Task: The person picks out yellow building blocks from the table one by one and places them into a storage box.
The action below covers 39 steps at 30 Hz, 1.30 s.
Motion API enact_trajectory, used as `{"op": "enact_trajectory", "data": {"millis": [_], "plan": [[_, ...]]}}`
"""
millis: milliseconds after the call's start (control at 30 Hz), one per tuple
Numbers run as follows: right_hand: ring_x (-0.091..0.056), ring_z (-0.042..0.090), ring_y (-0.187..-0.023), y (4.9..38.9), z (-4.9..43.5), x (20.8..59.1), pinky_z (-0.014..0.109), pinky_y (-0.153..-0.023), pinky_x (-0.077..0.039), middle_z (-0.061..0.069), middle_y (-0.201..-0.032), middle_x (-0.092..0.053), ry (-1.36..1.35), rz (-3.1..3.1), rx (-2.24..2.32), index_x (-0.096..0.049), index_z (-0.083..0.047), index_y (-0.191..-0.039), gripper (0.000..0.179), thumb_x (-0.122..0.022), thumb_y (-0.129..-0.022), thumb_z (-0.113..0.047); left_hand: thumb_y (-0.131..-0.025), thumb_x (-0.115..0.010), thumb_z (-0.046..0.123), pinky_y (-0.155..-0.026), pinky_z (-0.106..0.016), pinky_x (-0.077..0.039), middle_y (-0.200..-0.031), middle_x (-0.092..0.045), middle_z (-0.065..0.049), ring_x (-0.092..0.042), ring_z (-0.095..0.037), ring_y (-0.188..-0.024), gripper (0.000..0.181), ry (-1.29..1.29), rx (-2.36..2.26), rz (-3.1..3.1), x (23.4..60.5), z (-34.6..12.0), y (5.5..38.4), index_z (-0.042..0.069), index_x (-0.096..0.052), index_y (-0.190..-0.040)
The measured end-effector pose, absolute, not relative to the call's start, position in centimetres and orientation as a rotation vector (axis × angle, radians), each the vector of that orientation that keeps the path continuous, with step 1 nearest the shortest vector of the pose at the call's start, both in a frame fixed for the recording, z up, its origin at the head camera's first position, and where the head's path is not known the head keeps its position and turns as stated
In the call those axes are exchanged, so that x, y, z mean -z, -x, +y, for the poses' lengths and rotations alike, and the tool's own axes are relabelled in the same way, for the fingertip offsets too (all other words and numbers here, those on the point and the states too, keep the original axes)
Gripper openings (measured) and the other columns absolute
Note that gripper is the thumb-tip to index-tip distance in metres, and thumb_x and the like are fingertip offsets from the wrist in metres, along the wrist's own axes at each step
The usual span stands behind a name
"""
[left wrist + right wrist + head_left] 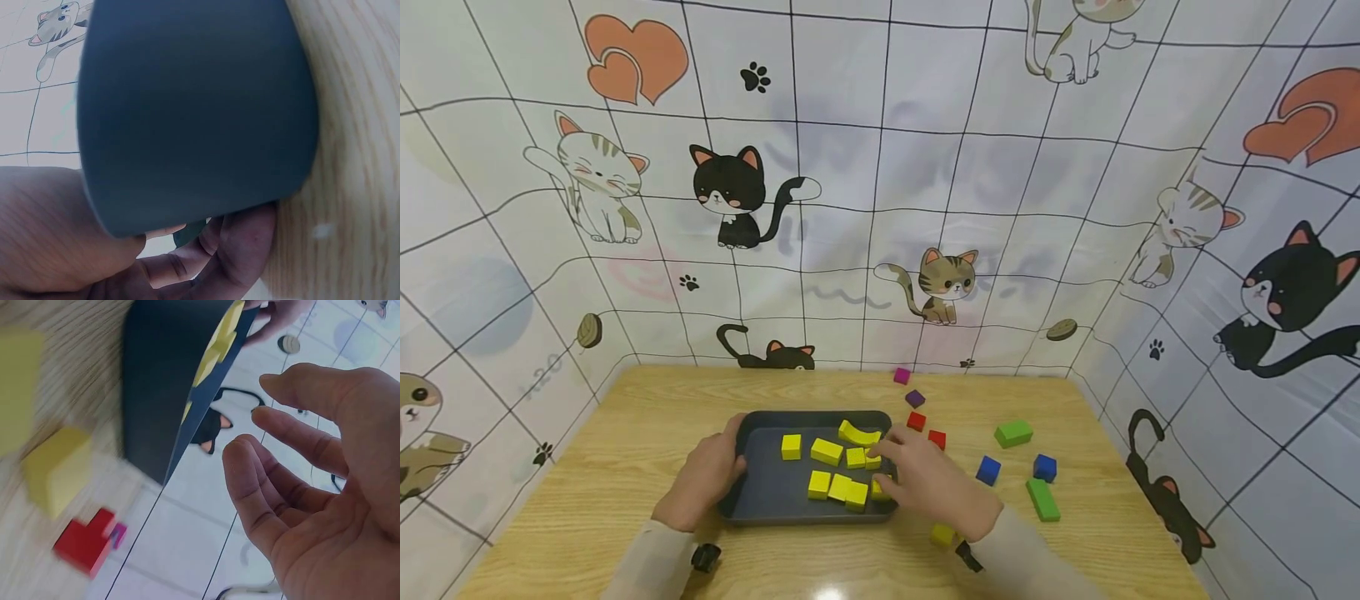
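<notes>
Wood-grain table (587, 467): left hand (707, 471) grips dark tray (775, 492) of yellow blocks (827, 452); right hand (928, 479) at its opposite end, fingers loosely parted, apparently empty.

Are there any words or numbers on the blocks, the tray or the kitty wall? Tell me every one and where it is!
There are none that I can read.
Yellow blocks: no writing shows.
Tray: no writing shows.
Kitty wall: cats, hearts and paw prints, but no readable words; one pale squiggle is too faint to make out.
</notes>
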State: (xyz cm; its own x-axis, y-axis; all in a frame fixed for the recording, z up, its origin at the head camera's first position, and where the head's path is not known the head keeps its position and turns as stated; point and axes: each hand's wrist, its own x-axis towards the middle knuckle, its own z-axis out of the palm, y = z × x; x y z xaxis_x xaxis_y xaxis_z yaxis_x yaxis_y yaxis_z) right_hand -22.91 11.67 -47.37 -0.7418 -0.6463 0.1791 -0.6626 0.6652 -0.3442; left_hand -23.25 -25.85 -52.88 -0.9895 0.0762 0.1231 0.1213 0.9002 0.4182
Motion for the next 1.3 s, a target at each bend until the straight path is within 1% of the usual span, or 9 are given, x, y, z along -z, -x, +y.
{"op": "enact_trajectory", "data": {"millis": [100, 200, 300, 500, 733, 933, 1033, 1200, 1300], "plan": [[-0.066, 0.013, -0.09, 22.7, 13.2, 47.3, 0.022, -0.082, -0.064, 0.01, -0.122, -0.07, -1.049, -2.863, -0.636, -0.083, -0.008, -0.133, 0.032, -0.09, -0.104, -0.018, -0.1, -0.075, -0.001, -0.072, -0.053, -0.06, -0.103, -0.079, -0.028, -0.07, -0.03, -0.079, 0.072, 0.156, 0.667, -2.96, 52.9, -25.9, 23.3, -0.011, -0.045, -0.165], [-0.071, 0.02, -0.098, 22.3, 14.9, 47.5, 0.028, -0.085, -0.065, 0.008, -0.12, -0.069, -0.972, -2.924, -0.661, -0.083, -0.01, -0.133, 0.032, -0.089, -0.104, -0.02, -0.101, -0.075, -0.001, -0.073, -0.053, -0.06, -0.102, -0.079, -0.027, -0.07, -0.03, -0.079, 0.072, 0.157, 0.667, -2.962, 52.9, -25.9, 23.3, -0.01, -0.045, -0.166], [-0.071, 0.02, -0.098, 21.8, 16.4, 47.7, 0.027, -0.083, -0.064, 0.006, -0.118, -0.069, -0.917, -2.972, -0.652, -0.084, -0.011, -0.132, 0.032, -0.09, -0.103, -0.023, -0.101, -0.075, -0.001, -0.074, -0.054, -0.061, -0.103, -0.079, -0.027, -0.071, -0.03, -0.08, 0.073, 0.151, 0.669, -2.967, 52.9, -25.9, 23.3, -0.01, -0.045, -0.166], [-0.062, 0.013, -0.09, 20.8, 19.0, 48.4, 0.024, -0.076, -0.056, 0.003, -0.119, -0.07, -0.9, -3.048, -0.629, -0.086, -0.014, -0.13, 0.034, -0.092, -0.102, -0.031, -0.101, -0.075, -0.001, -0.075, -0.054, -0.061, -0.104, -0.079, -0.028, -0.071, -0.03, -0.081, 0.073, 0.143, 0.676, -2.972, 52.8, -25.9, 23.4, -0.011, -0.044, -0.166], [-0.056, 0.004, -0.091, 20.0, 20.5, 49.6, 0.024, -0.077, -0.053, -0.004, -0.12, -0.067, -0.955, -3.118, -0.632, -0.086, -0.019, -0.129, 0.041, -0.098, -0.095, -0.039, -0.102, -0.074, -0.001, -0.072, -0.051, -0.06, -0.102, -0.08, -0.026, -0.068, -0.027, -0.078, 0.072, 0.135, 0.674, -2.977, 52.8, -25.9, 23.3, -0.011, -0.044, -0.167], [-0.055, 0.004, -0.095, 19.5, 20.7, 50.3, 0.023, -0.081, -0.054, -0.01, -0.119, -0.066, -0.95, -3.203, -0.681, -0.086, -0.029, -0.125, 0.035, -0.098, -0.094, -0.043, -0.103, -0.075, -0.002, -0.074, -0.051, -0.06, -0.103, -0.079, -0.026, -0.068, -0.027, -0.08, 0.072, 0.143, 0.674, -2.981, 52.8, -25.9, 23.2, -0.012, -0.043, -0.166], [-0.054, 0.004, -0.098, 19.5, 20.7, 50.5, 0.023, -0.084, -0.055, -0.013, -0.118, -0.065, -0.953, -3.222, -0.681, -0.085, -0.034, -0.121, 0.031, -0.098, -0.094, -0.041, -0.102, -0.075, -0.001, -0.074, -0.051, -0.06, -0.103, -0.079, -0.026, -0.068, -0.026, -0.08, 0.073, 0.141, 0.673, -2.982, 52.8, -25.9, 23.3, -0.012, -0.043, -0.167], [-0.053, 0.002, -0.099, 19.5, 20.6, 50.6, 0.024, -0.087, -0.057, -0.013, -0.118, -0.068, -0.991, -3.215, -0.669, -0.086, -0.031, -0.12, 0.027, -0.097, -0.095, -0.03, -0.102, -0.074, -0.001, -0.073, -0.05, -0.059, -0.103, -0.079, -0.026, -0.067, -0.026, -0.079, 0.073, 0.131, 0.677, -2.99, 52.6, -25.8, 23.2, -0.012, -0.043, -0.168], [-0.056, 0.002, -0.102, 19.7, 20.5, 50.6, 0.028, -0.093, -0.062, -0.013, -0.12, -0.071, -1.003, -3.216, -0.644, -0.086, -0.031, -0.119, 0.026, -0.096, -0.096, -0.026, -0.102, -0.074, -0.001, -0.073, -0.05, -0.059, -0.102, -0.079, -0.026, -0.066, -0.026, -0.078, 0.073, 0.134, 0.673, -2.991, 52.5, -25.7, 23.2, -0.012, -0.043, -0.168]]}}
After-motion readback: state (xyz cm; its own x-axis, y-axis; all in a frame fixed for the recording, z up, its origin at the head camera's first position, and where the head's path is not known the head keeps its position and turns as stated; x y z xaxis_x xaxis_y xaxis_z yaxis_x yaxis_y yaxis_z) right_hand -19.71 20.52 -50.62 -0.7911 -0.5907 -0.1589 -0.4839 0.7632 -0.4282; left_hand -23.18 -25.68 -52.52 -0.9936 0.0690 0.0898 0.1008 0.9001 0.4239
